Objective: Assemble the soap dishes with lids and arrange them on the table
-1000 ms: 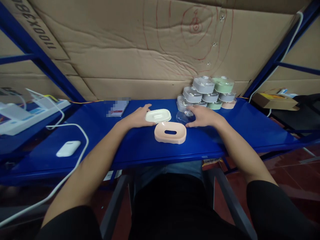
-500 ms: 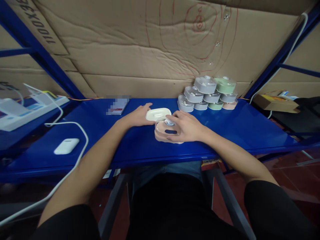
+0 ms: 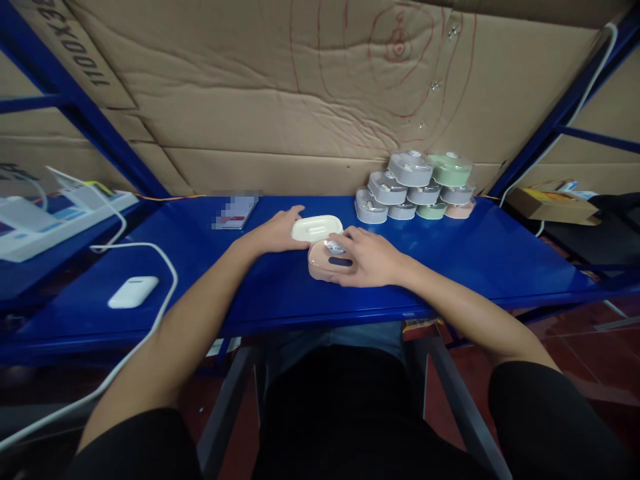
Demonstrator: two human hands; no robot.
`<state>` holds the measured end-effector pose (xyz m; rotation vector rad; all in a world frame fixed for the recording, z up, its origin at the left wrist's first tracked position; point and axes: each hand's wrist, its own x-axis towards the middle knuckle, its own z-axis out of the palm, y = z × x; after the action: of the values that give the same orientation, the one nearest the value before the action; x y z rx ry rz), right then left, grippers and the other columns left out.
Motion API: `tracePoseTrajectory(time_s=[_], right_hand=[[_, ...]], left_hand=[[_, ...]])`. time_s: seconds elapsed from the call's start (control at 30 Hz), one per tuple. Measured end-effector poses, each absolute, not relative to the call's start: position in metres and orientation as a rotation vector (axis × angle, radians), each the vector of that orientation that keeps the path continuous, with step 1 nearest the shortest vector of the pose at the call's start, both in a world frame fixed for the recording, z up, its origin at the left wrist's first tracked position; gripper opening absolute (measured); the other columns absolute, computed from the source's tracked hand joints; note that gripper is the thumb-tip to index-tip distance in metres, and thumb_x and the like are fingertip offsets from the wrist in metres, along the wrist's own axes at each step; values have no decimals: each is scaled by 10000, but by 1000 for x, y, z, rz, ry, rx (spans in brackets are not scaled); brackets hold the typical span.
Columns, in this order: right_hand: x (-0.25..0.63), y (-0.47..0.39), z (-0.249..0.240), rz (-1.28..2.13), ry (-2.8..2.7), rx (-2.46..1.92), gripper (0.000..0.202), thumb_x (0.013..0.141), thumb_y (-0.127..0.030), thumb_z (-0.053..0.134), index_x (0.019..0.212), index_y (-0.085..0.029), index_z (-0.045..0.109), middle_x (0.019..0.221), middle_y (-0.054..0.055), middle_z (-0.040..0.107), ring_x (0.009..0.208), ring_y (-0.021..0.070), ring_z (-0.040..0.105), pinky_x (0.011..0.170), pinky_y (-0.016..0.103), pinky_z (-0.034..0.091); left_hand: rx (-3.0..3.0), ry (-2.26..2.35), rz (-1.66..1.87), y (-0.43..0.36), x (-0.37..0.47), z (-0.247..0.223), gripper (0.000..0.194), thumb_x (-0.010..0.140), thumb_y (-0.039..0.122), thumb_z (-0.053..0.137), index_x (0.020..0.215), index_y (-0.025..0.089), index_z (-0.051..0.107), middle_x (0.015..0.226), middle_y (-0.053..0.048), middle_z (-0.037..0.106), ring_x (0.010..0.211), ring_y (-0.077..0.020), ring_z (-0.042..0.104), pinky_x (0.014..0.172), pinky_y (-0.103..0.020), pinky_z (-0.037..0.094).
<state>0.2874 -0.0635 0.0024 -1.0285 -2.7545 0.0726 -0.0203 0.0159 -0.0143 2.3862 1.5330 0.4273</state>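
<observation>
Near the middle of the blue table, a cream oval dish (image 3: pixel 316 229) lies with its hollow side up. My left hand (image 3: pixel 283 230) is at its left end, thumb and fingers around that edge. Just in front of the dish is a pink box (image 3: pixel 323 261) with a clear lid, a small label and a dark oval slot on top. My right hand (image 3: pixel 373 257) grips this box from the right, fingers over its top edge and thumb along its near side.
Stacked grey, green and pink lidded boxes (image 3: pixel 410 170) stand at the back right. A phone (image 3: pixel 235 212) lies at the back left. A white case (image 3: pixel 133 292) and a white cable (image 3: pixel 163 257) are at the left. Cardboard (image 3: pixel 240 107) walls the back.
My right hand and the pink box have shifted slightly left and back, and the box's lid sits lower on it. My left hand and the cream dish have not visibly moved.
</observation>
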Motion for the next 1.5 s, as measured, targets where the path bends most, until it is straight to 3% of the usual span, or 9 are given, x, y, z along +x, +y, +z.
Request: tracePoseTrajectory(time_s=[0.2, 0.3, 0.43, 0.7, 0.8, 1.07, 1.27, 1.5], right_hand=[[302, -53, -1, 190, -2698, -910, 1009, 935, -687, 897, 1755, -210, 554, 1411, 212, 719, 1213, 425, 734, 982, 539, 644], [319, -40, 5, 221, -2564, -828, 1045, 949, -737, 872, 1795, -260, 489, 1466, 196, 701, 1292, 437, 719, 1078, 598, 642], [335, -24, 10, 212, -2514, -859, 1090, 928, -763, 868, 1804, -246, 475, 1515, 207, 676, 1389, 480, 685, 1193, 672, 591], [332, -13, -4, 278, -2633, -865, 1083, 889, -737, 908, 1781, -246, 540, 1477, 193, 706, 1306, 449, 709, 1096, 625, 636], [329, -8, -9, 330, -2660, -861, 1066, 874, -725, 924, 1767, -269, 563, 1468, 178, 711, 1304, 448, 714, 1086, 626, 646], [328, -5, -12, 409, -2650, -815, 1145, 858, -800, 928, 1797, -292, 514, 1510, 160, 697, 1350, 435, 702, 1160, 632, 627], [323, -12, -13, 382, -2643, -954, 1195, 808, -823, 951, 1754, -211, 555, 1443, 198, 731, 1292, 454, 732, 1130, 639, 629], [332, -4, -15, 451, -2673, -909, 1270, 734, -719, 1024, 1796, -274, 489, 1588, 178, 710, 1428, 480, 702, 1187, 662, 619]], left_hand=[[2364, 1468, 456, 12, -19, -11, 1279, 728, 619, 902, 1794, 117, 405, 1585, -258, 739, 1505, -501, 683, 1259, -595, 522], [2331, 1312, 497, 6, -9, -13, 1296, 693, 605, 959, 1783, 175, 406, 1628, -216, 735, 1519, -483, 698, 1285, -589, 521], [2332, 1087, 623, -6, 18, -24, 1285, 691, 631, 1034, 1760, 239, 437, 1732, -207, 661, 1611, -496, 631, 1324, -608, 513], [2250, 1062, 684, -15, 39, -42, 1423, 674, 647, 1054, 1827, 219, 339, 1800, -265, 564, 1624, -539, 605, 1284, -640, 562], [2297, 1053, 697, -15, 37, -39, 1336, 697, 653, 1048, 1790, 221, 413, 1799, -263, 569, 1609, -523, 622, 1312, -651, 534], [2298, 975, 778, -16, 39, -32, 1003, 748, 671, 1019, 1570, 248, 627, 1617, -185, 746, 1480, -435, 735, 1253, -586, 588], [2253, 1016, 725, -18, 39, -28, 939, 698, 667, 1029, 1441, 233, 652, 1474, -168, 808, 1364, -410, 792, 1173, -565, 626], [2245, 1027, 676, -16, 37, -25, 919, 709, 630, 1016, 1457, 252, 639, 1504, -149, 785, 1414, -419, 762, 1206, -587, 611]])
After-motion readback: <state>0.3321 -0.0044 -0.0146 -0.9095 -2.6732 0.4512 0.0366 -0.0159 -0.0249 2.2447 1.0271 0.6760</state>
